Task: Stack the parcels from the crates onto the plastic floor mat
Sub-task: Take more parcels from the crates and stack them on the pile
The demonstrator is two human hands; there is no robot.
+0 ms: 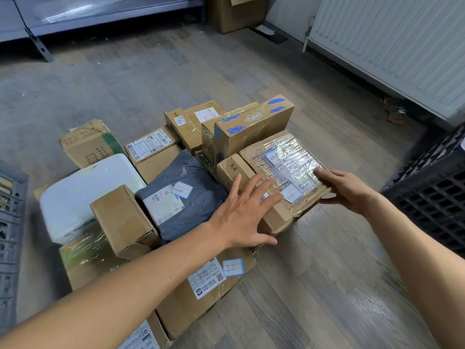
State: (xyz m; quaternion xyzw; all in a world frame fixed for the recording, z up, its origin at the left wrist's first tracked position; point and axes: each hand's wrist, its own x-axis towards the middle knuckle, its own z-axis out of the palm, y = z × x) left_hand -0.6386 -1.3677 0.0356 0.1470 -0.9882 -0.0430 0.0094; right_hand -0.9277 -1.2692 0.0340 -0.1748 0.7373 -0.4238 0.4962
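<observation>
on right side of floor pile, taped parcel (284,165) sits atop x4 box (232,170); right hand (347,190) pinches its near edge; left hand (241,210) spread flat, fingertips at its left edge; placing step, likely; next: release, square it up, reach into black crate (432,197) for another; mat hidden under pile.

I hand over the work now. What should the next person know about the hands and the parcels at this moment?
Left hand: open, fingers spread over the taped box.
Right hand: holds that box's right edge.
Done: many parcels lie packed together on the floor, among them a grey bag and a white foam box.
Left: settle this box; check the black crate, its inside is not visible.
</observation>
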